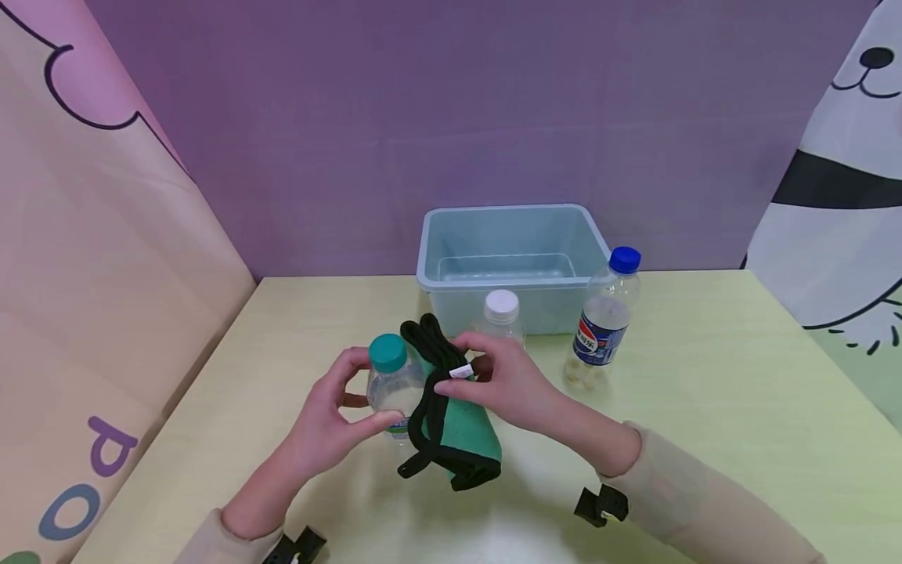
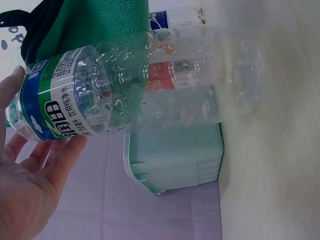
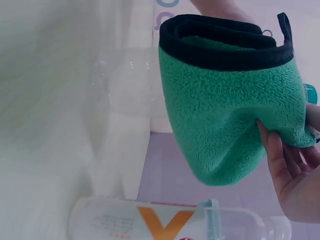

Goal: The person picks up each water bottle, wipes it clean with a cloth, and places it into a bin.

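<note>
1. While the teal-capped bottle [image 1: 384, 392] is held near its top by the left hand [image 1: 331, 427], a green cloth [image 1: 465, 431] is pinched by the right hand [image 1: 510, 384].
2. The teal-capped bottle is gripped with the thumb on one side and the fingers on the other; whether its bottom is rested on the table [image 1: 705, 376] cannot be told.
3. Near its top, a white, green and blue label [image 2: 55, 95] is wrapped around it.
4. The green cloth is folded, edged in black, and held above the table, on the right side of the bottle. Whether the two are pressed together cannot be told.
5. A light blue box [image 1: 451, 301] is set at the back of the table.
6. In front of the box, a white-capped bottle [image 1: 502, 305] is partly hidden by the right hand.
7. Near the box's right side, a blue-capped bottle [image 1: 599, 329] is placed.
8. Behind the table, a purple sheet [image 1: 395, 117] is seen.
</note>
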`<state>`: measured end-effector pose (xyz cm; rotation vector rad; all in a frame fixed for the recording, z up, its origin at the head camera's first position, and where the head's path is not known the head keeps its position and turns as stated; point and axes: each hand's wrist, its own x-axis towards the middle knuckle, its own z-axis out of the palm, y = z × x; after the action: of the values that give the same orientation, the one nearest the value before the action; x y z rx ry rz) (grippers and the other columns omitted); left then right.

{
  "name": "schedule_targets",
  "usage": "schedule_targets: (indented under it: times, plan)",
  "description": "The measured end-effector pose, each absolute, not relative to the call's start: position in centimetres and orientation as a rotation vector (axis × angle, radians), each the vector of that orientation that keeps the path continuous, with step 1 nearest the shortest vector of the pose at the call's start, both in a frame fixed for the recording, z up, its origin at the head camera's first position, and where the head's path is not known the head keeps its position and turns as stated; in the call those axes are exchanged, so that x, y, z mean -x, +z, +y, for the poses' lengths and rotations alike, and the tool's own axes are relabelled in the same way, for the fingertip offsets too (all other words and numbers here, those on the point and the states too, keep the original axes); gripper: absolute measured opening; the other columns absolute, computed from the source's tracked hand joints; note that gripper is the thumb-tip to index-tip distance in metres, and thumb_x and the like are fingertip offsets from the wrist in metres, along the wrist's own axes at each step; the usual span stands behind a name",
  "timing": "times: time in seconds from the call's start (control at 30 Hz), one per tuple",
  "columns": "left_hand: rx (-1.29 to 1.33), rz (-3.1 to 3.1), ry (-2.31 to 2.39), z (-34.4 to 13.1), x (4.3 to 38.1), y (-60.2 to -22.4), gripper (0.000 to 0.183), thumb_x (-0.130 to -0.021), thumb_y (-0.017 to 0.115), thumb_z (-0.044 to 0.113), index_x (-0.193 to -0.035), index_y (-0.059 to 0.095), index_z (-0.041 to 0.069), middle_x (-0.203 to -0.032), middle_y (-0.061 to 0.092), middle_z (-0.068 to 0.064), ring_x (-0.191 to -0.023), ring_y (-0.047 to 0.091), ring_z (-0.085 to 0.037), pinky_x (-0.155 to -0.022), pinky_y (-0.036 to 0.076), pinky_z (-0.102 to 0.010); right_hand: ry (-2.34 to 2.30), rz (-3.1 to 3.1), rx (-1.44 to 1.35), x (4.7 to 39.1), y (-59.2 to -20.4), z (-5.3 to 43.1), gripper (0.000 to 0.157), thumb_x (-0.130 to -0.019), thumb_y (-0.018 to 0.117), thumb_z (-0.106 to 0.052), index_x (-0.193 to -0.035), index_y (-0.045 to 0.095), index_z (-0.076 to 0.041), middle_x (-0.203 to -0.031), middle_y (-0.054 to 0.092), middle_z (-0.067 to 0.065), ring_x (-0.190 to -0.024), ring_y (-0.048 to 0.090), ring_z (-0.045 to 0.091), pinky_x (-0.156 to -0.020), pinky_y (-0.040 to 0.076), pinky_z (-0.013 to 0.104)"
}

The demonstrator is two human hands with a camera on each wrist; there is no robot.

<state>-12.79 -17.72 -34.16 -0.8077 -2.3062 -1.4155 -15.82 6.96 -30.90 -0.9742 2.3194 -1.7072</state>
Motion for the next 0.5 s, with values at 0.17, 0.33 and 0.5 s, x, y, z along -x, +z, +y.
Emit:
schedule_targets:
  times: [0.17, 0.33, 0.5]
  plan:
    - [0.821, -2.322, -1.393, -17.7, 12.8, -33.9, 0.063, -0.071, 0.083, -0.005, -0.124, 0.05, 0.007, -0.116, 0.057, -0.001, -0.109, 0.053, -0.013, -0.068, 0.057, -0.037, -1.663, 2.379, 1.008, 15.9, -31.2, 7.5, 0.029, -0.083, 0.076, -0.005, -0.11, 0.064, -0.002, -0.1, 0.066, 0.006, -0.073, 0.066, 0.012, -0.064, 0.053, 0.028]
    - [0.798, -2.347, -1.392, -17.7, 12.6, -33.8, 0.063, -0.072, 0.083, -0.004, -0.124, 0.049, 0.007, -0.117, 0.057, 0.0, -0.11, 0.052, -0.012, -0.069, 0.057, -0.037, -1.569, 2.478, 1.007, 16.0, -31.9, 8.2, 0.028, -0.082, 0.078, -0.007, -0.106, 0.064, -0.003, -0.097, 0.062, 0.004, -0.071, 0.061, 0.012, -0.06, 0.05, 0.026]
    - [0.772, -2.365, -1.375, -17.6, 12.5, -33.8, 0.065, -0.07, 0.084, -0.003, -0.125, 0.049, 0.006, -0.119, 0.057, 0.0, -0.111, 0.051, -0.013, -0.07, 0.056, -0.038, -1.482, 2.561, 1.009, 16.3, -32.7, 8.9, 0.028, -0.083, 0.078, -0.011, -0.106, 0.063, -0.005, -0.095, 0.062, 0.001, -0.074, 0.059, 0.014, -0.064, 0.053, 0.029]
